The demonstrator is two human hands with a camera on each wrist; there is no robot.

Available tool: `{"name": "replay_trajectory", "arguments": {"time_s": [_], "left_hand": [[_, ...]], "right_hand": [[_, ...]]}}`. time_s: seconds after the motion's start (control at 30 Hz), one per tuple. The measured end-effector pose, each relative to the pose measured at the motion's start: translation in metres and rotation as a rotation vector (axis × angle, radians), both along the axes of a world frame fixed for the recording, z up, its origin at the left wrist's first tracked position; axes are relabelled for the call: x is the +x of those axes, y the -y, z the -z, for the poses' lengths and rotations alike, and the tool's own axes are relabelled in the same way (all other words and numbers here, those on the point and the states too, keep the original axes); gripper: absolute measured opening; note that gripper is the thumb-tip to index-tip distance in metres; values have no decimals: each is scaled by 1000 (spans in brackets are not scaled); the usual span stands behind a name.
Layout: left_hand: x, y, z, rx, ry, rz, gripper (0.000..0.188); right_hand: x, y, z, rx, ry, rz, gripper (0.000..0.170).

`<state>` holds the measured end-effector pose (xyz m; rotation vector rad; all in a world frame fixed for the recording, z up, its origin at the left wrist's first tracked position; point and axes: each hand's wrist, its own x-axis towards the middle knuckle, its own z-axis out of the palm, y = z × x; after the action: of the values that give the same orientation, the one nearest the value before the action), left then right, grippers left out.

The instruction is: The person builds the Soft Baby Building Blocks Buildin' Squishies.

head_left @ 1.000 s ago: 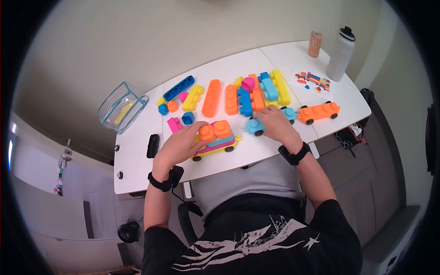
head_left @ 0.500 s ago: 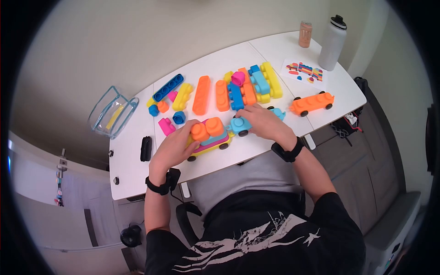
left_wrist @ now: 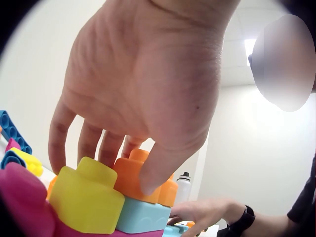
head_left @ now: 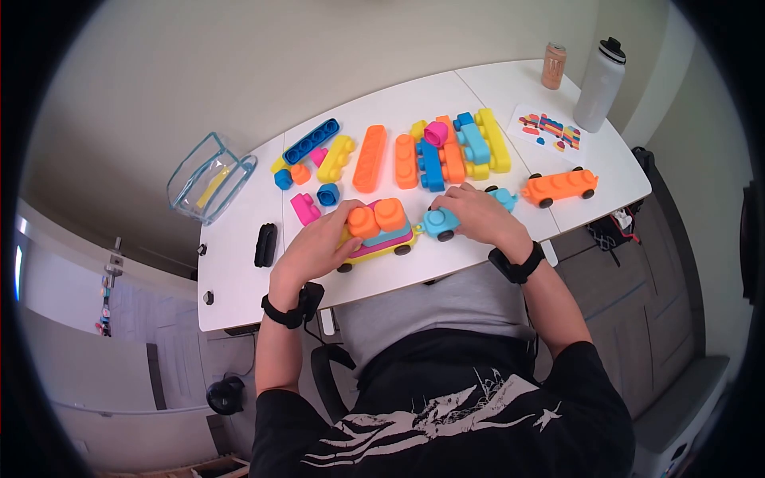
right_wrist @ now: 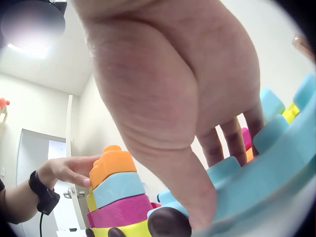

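My left hand holds a toy wagon with a yellow wheeled base. Its thumb lies against an orange block, with the other fingers on the far side. A yellow block also sits on this stack, above light blue and magenta layers. With my right hand I grip a light blue wheeled wagon, thumb on the near side and fingers across it. The light blue wagon's left end meets the yellow wagon's hitch in the head view. An orange wagon stands just past its right end.
Behind the hands lie several building blocks, including a long orange block and a yellow one. A picture sheet, a can and a bottle are at the back right. A clear bag stands at the left.
The light blue wagon has moved left, from a small gap up against the yellow wagon's hitch, and slightly away from the orange wagon. Both hands keep their holds; the head view has shifted.
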<state>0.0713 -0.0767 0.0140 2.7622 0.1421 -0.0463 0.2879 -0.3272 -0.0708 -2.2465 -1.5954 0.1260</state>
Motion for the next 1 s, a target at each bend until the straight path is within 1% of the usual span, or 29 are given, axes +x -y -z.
{"name": "replay_trajectory", "arguments": {"time_s": [0.2,0.27,0.3,0.37,0.4,0.43,0.5,0.53,0.57,0.63,0.67,0.7,0.73,0.77,0.8,0.83,0.87,0.9,1.0], "left_hand": [[-5,-5,-4,-7,4,6,57],[-8,-10,-12,-83,-106,-54,56],[-10,-14,-14,-84,-106,-54,56],[-16,-28,-21,-44,-99,25,54],[-20,-35,-27,-10,-78,47,49],[-19,-43,-35,-8,-79,46,49],[-10,-60,-57,-101,-143,96,43],[-3,-66,-65,-152,-172,69,35],[3,-71,-68,-150,-166,66,35],[22,-87,-77,-99,-185,156,30],[35,-92,-75,-93,-231,134,28],[50,-97,-73,-89,-223,126,28],[62,-101,-69,-48,-295,128,30],[73,-105,-61,-7,-369,130,31],[83,-112,-49,-4,-365,125,31],[93,-120,-33,-27,-364,221,33],[105,-124,-29,-41,-351,319,36],[115,-126,-23,-35,-343,320,36],[131,-115,-9,11,-493,323,43]], "right_hand": [[-4,-3,5,-2,-42,15,62],[-5,-1,0,8,-47,-16,62],[-5,-1,-2,8,-47,-17,62],[-6,1,-6,7,-41,-17,61],[-6,1,-8,8,-41,-17,61],[-6,3,-8,12,-33,-19,61],[-6,4,-6,15,-25,-22,60],[-5,3,-4,20,-37,-18,60],[-4,2,-3,26,-46,-15,60],[0,0,-3,32,-18,-19,59],[-4,1,1,20,-35,-24,59],[-3,0,-1,24,-26,-32,59],[-4,1,-2,24,-41,-29,59],[-5,2,-1,23,-56,-26,58],[-5,3,2,26,-52,-30,58],[-5,4,7,40,-27,-34,56],[-1,2,5,60,10,-35,54],[2,2,4,64,20,-33,54],[-2,7,3,79,4,-8,54]]}}
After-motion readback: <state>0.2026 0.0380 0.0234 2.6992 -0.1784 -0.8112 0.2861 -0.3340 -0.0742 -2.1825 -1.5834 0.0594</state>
